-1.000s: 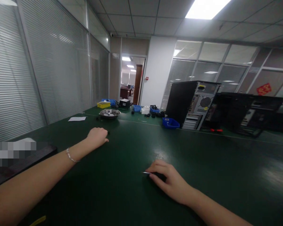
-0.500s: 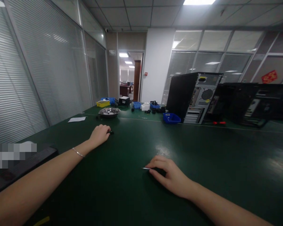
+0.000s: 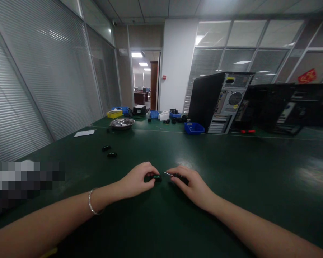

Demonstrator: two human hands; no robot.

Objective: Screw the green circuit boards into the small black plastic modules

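The left hand (image 3: 138,179) pinches a small black part with a green spot (image 3: 157,177) at its fingertips, low on the green worktop (image 3: 231,172). Just to its right, the right hand (image 3: 190,182) has its grip closed on a thin tool (image 3: 172,175), whose bright tip points left at the part, nearly touching. Two similar black parts (image 3: 109,151) lie well apart, farther back on the left.

The left hand (image 3: 138,180) is back from its far reach and now sits just beside the right hand (image 3: 190,184), pinching a small black part (image 3: 156,177). 2 black pieces (image 3: 109,151) lie uncovered farther out.
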